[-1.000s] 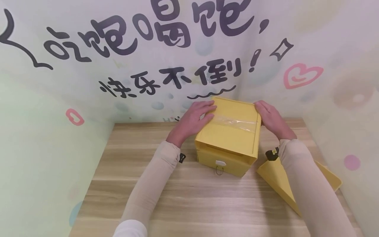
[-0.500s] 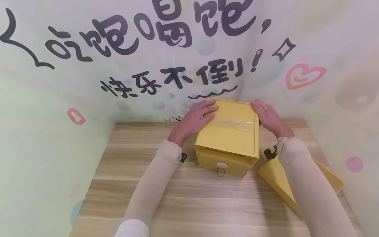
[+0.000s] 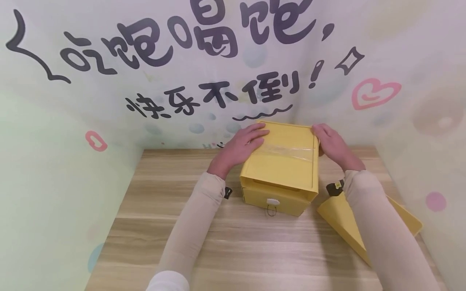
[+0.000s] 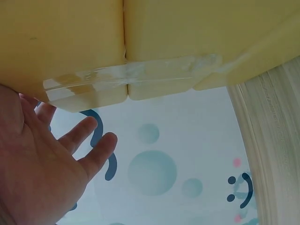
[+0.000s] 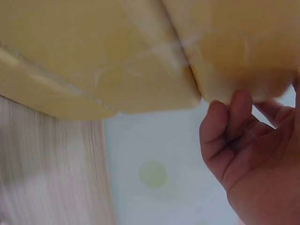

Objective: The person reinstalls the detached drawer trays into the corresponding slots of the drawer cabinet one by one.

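Note:
A yellow cardboard box (image 3: 284, 169) with clear tape (image 3: 287, 152) across its top stands near the back of the table. Its front carries a white tab (image 3: 273, 201) and a thin ring (image 3: 272, 210). My left hand (image 3: 238, 147) rests over the top's left edge, fingers spread; in the left wrist view, the fingers of that hand (image 4: 47, 164) extend loosely beside the taped side. At the back right corner, my right hand (image 3: 333, 145) grips the edge. The right wrist view shows the curled fingers of this hand (image 5: 262, 154) against the box's edge.
A shallow yellow tray-like piece (image 3: 342, 224) lies at the table's right, partly hidden under the right forearm. The wood-grain table (image 3: 182, 226) meets patterned walls (image 3: 51, 173) at the back and both sides.
The right hand shifts slightly left along the box's back edge, then back right to the corner. The left hand keeps its place on the box, which hardly moves.

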Demonstrator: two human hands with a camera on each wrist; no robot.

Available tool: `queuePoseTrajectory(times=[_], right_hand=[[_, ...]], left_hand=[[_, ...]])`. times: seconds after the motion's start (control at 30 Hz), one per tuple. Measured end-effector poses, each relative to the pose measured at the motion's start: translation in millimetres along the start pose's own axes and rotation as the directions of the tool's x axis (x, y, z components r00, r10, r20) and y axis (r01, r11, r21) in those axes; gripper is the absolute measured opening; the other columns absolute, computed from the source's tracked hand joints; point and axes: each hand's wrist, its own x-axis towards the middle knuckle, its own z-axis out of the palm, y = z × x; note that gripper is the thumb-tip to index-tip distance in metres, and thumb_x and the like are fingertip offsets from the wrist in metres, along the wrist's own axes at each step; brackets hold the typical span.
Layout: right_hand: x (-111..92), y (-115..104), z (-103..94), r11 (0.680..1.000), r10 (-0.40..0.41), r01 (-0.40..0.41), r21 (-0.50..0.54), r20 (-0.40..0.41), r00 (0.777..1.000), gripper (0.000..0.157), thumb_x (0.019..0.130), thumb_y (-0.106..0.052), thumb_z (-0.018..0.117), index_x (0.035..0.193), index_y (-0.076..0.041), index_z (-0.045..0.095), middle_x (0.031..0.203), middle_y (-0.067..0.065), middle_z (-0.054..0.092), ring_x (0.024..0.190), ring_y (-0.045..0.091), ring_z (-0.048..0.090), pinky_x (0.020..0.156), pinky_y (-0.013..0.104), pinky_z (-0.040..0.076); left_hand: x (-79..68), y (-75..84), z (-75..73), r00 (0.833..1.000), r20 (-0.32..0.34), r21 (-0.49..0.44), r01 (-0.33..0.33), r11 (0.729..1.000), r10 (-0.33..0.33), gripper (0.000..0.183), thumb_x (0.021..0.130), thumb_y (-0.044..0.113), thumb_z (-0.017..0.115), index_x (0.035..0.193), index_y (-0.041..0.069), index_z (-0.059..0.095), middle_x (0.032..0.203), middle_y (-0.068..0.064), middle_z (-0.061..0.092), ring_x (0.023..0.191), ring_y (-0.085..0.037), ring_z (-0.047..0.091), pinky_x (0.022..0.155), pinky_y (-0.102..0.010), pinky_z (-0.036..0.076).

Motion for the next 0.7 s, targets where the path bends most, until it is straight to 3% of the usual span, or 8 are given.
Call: queuePoseTrajectory(times=[0.2,0.33,0.47,0.7], right_hand=[[-9,32,-23.6,0.996,0.067,-0.067,-0.064,-0.001,0.998,0.076,0.105,-0.061,0.024,0.148,-0.001,0.038,0.140,0.029,0.056,0.065,0.020,0.059,0.068,0.031,0.055],[-25,63,-45.0,0.980,0.123,-0.115,-0.160,0.044,0.991,0.069,0.109,-0.050,0.026,0.147,0.007,0.037,0.138,0.033,0.056,0.071,0.017,0.061,0.068,0.028,0.055],[-38,86,-61.9,0.960,0.139,-0.108,-0.257,0.105,0.985,0.060,0.111,-0.036,0.028,0.141,0.013,0.043,0.132,0.038,0.058,0.083,0.021,0.065,0.068,0.030,0.057],[-62,108,-81.8,0.897,0.200,-0.102,-0.429,0.189,0.962,0.055,0.110,-0.028,0.029,0.136,0.017,0.048,0.123,0.037,0.063,0.106,0.047,0.063,0.085,0.053,0.057]], left_hand=[[-1.8,-0.3,-1.2,1.000,-0.021,-0.008,-0.016,1.000,0.016,0.045,0.109,0.042,0.040,0.151,0.027,0.051,0.166,0.014,0.031,0.157,-0.020,0.025,0.129,-0.044,0.022],[-1.5,0.9,0.9,0.999,-0.031,-0.015,-0.022,1.000,0.021,0.045,0.110,0.039,0.040,0.151,0.026,0.050,0.166,0.013,0.031,0.157,-0.021,0.026,0.129,-0.044,0.023],[-0.7,1.7,1.6,0.999,-0.043,-0.016,-0.023,1.000,0.022,0.044,0.110,0.039,0.040,0.151,0.026,0.051,0.166,0.012,0.032,0.156,-0.020,0.027,0.129,-0.043,0.024],[0.7,0.1,3.9,0.997,-0.062,-0.035,-0.039,0.999,0.037,0.043,0.111,0.033,0.039,0.150,0.020,0.053,0.166,0.004,0.034,0.156,-0.023,0.029,0.128,-0.043,0.025]])
